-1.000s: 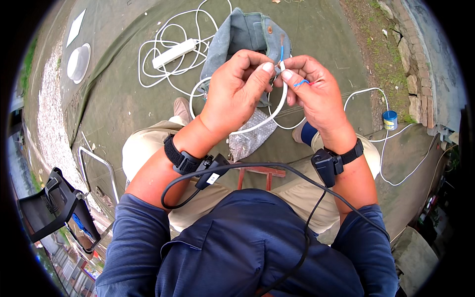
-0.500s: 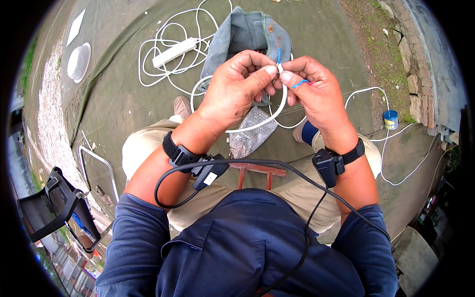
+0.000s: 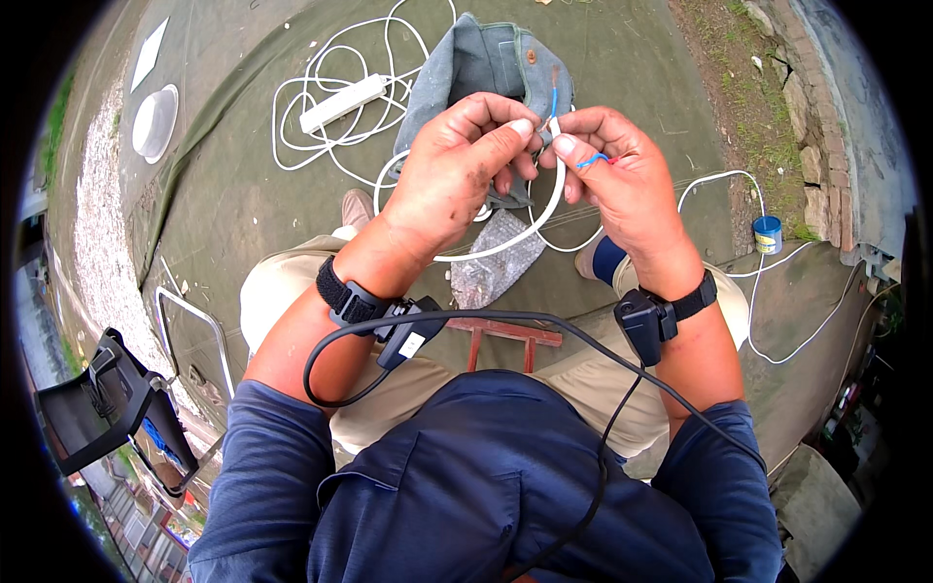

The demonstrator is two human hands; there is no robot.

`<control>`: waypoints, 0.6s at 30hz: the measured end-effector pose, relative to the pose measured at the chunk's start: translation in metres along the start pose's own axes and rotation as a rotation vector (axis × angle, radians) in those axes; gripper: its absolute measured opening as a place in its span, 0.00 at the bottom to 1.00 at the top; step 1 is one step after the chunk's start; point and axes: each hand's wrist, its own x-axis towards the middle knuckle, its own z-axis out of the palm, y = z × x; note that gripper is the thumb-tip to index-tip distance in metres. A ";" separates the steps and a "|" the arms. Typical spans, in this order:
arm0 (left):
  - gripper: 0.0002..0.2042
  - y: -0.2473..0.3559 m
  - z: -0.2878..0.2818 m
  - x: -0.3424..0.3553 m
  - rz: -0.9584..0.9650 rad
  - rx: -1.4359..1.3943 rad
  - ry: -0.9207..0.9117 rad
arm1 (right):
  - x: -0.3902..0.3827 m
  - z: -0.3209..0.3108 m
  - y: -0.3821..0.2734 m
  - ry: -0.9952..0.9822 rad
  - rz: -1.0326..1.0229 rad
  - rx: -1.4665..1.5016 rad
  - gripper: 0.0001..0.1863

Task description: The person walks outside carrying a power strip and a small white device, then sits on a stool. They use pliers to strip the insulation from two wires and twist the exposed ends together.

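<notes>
My right hand is closed in a pinch on the end of a white cable. From that end a blue wire with bare copper at its tip points up. Another short blue and red wire bends out beside my right thumb. Just left of the cable end, my left hand is closed, thumb against fingers, over something thin and small that I cannot make out. The cable curves down in a loop and passes behind my left wrist. Behind both hands lies a grey-blue cloth bag.
A white power strip lies in coiled white cord at the back left. Below my hands is a bubble-wrap piece. White cord runs by a blue can at the right. A chair-like black object stands at the left.
My left hand has shifted slightly left and up, its fingertips drawing a little away from the cable end. My right hand and the cable end have moved slightly right.
</notes>
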 end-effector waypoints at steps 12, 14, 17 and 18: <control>0.07 0.001 0.002 -0.001 0.016 0.070 -0.003 | 0.000 0.000 -0.001 -0.020 0.020 0.034 0.09; 0.07 0.001 0.002 0.000 0.016 0.099 0.001 | 0.000 -0.001 0.000 -0.028 0.024 0.030 0.09; 0.07 0.000 0.002 0.000 0.013 0.122 0.002 | 0.000 -0.002 0.000 -0.033 0.023 0.030 0.09; 0.07 -0.001 0.002 0.000 0.011 0.126 0.002 | 0.000 -0.001 0.000 -0.034 0.021 0.031 0.09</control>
